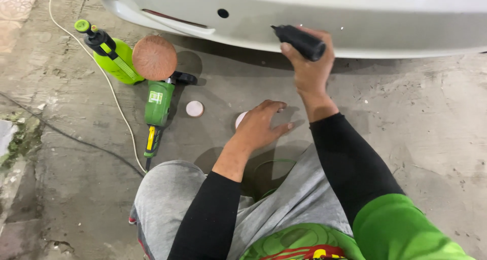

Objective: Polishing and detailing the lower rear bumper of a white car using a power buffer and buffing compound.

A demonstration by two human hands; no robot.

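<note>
Two hands worked low by the white bumper (355, 21): the right hand (310, 70) clenched a black tool handle (300, 41), rigid and best gripped mid-barrel. The left hand (259, 125), fingers spread loose, reached over a small, light-looking pink pad (240, 119) on the floor (406, 113).

A rough grey concrete floor (406, 118) fills most of the view, stained and pitted, with cracks toward eight o'clock. At twelve o'clock the pale lower edge of a car bumper (355, 16) spans the top (a small round hole shows in it). A cream cord (109, 82) and a thin dark cable (76, 138) run across the floor at nine o'clock. Patterned tiles (15, 6) sit at ten o'clock. Light is soft and even.
</note>
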